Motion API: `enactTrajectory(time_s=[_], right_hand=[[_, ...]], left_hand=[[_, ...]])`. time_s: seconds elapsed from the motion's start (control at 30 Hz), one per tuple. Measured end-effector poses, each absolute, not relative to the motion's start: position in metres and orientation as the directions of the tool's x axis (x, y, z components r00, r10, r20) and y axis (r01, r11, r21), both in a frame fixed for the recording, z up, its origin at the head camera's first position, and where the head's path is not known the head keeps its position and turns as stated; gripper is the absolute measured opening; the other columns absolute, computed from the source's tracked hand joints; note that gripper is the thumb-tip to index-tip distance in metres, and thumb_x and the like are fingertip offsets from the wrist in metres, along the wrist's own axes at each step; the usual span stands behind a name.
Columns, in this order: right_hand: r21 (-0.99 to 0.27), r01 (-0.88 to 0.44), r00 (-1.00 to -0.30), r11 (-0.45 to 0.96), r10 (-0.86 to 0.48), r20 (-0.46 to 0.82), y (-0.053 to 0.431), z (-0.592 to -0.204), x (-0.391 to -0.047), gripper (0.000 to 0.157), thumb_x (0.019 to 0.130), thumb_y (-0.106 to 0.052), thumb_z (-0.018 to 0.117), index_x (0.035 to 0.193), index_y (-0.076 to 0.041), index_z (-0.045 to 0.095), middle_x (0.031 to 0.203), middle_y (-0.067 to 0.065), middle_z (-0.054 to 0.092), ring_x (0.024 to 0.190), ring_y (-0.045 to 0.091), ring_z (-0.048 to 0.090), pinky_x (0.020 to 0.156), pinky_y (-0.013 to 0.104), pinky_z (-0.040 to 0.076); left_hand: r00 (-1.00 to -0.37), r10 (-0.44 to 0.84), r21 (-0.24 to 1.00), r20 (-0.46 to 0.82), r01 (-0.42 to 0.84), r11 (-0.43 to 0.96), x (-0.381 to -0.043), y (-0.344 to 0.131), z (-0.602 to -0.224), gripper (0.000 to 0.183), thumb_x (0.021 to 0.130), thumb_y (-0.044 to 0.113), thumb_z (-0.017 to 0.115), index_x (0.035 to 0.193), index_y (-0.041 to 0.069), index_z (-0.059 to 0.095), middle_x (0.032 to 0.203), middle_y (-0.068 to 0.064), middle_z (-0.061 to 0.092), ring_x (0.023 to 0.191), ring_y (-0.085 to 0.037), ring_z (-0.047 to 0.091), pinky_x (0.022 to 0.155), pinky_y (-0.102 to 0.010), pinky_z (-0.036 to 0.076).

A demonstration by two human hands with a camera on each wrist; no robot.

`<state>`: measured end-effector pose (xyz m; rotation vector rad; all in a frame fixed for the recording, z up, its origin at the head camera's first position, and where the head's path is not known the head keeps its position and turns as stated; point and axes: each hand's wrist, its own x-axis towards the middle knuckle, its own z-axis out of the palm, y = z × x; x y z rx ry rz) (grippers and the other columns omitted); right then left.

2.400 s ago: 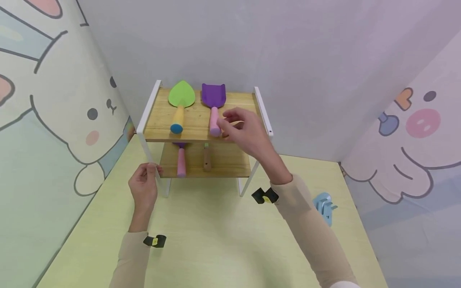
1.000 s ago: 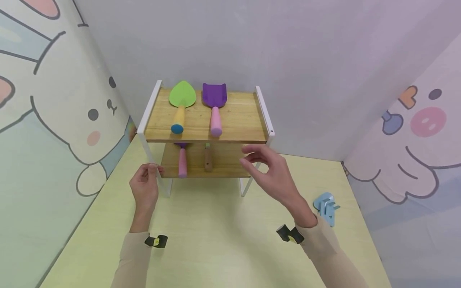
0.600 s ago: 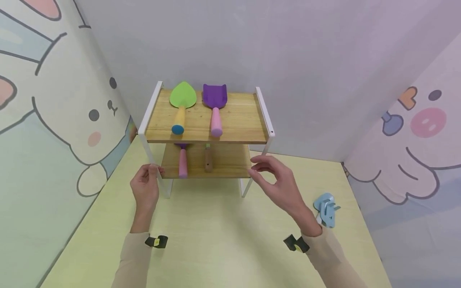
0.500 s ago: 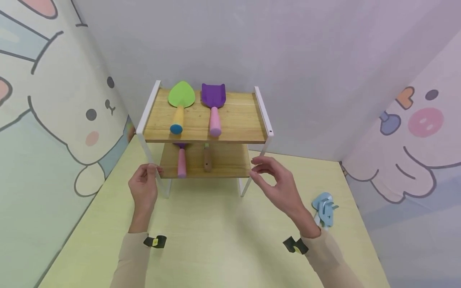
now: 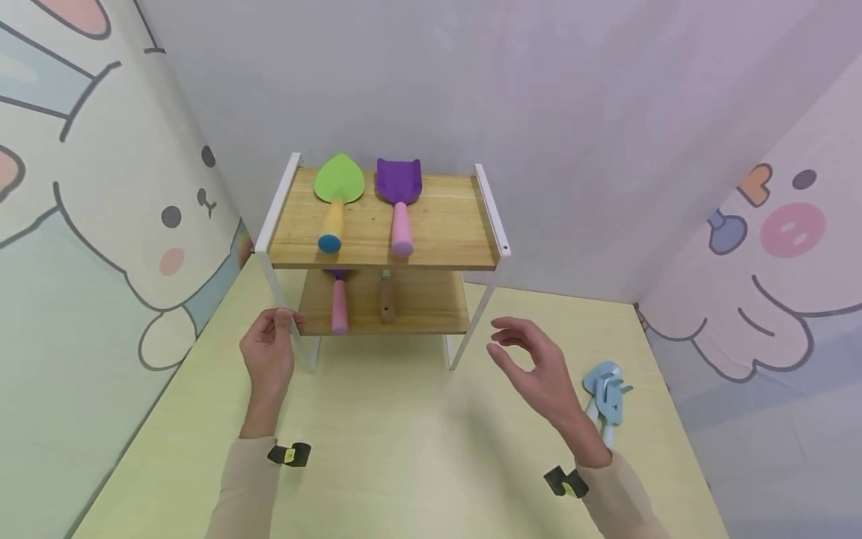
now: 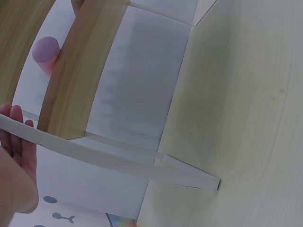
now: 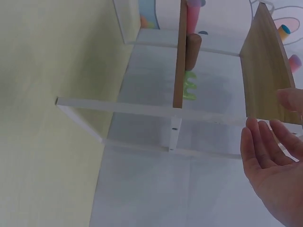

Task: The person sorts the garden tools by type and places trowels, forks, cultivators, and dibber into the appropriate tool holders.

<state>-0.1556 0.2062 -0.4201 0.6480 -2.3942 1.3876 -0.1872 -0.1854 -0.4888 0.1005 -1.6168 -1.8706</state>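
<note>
My left hand (image 5: pixel 268 346) grips the left front leg of a two-tier wooden shelf rack (image 5: pixel 444 224) with a white frame. Its fingers (image 6: pixel 18 137) curl round that leg in the left wrist view. My right hand (image 5: pixel 539 367) holds nothing, its fingers loosely bent, off the rack's right front leg. On the upper board lie a green toy trowel (image 5: pixel 339 180) with a yellow handle and a purple toy shovel (image 5: pixel 399 181) with a pink handle. Below lie a pink-handled tool (image 5: pixel 340 307), its purple head mostly hidden, and a brown-handled tool (image 5: pixel 387 299) with a green pronged head (image 7: pixel 189 86).
Light blue garden tools (image 5: pixel 609 397) lie together on the pale yellow table (image 5: pixel 384 464), right of my right hand and partly behind the forearm. Cartoon-printed cloth walls (image 5: pixel 552 150) stand behind and on both sides.
My right hand has come away from the pink shovel handle, moving down and right past the rack's right leg. My left hand has stayed on the left leg; the tools lie as before.
</note>
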Motion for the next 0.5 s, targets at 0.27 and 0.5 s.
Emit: enactTrajectory(time_s=[0.27,0.5], right_hand=[[-0.704,-0.532,-0.843,0.47,-0.218,0.491,0.213,-0.422,-0.144,0.042,0.086,0.009,0.077,0.126,0.005,0.063,0.116,0.015,0.069,0.1,0.033,0.067,0.097,0.02,0.052],[-0.658,-0.552,-0.824,0.512,-0.213,0.526,0.234,-0.458,-0.147,0.046,0.085,0.004,0.08,0.128,-0.003,0.064,0.115,0.006,0.069,0.1,0.024,0.067,0.095,0.016,0.05]], left_hand=[[-0.788,-0.511,0.903,0.345,0.427,-0.048,-0.184,-0.184,-0.484,0.032,0.104,0.006,0.06,0.093,-0.024,0.057,0.078,0.004,0.071,0.074,-0.007,0.07,0.075,-0.019,0.055],[-0.788,-0.512,0.903,0.343,0.427,-0.053,-0.183,-0.183,-0.484,0.032,0.104,0.006,0.06,0.093,-0.024,0.057,0.078,0.004,0.071,0.074,-0.008,0.07,0.075,-0.019,0.055]])
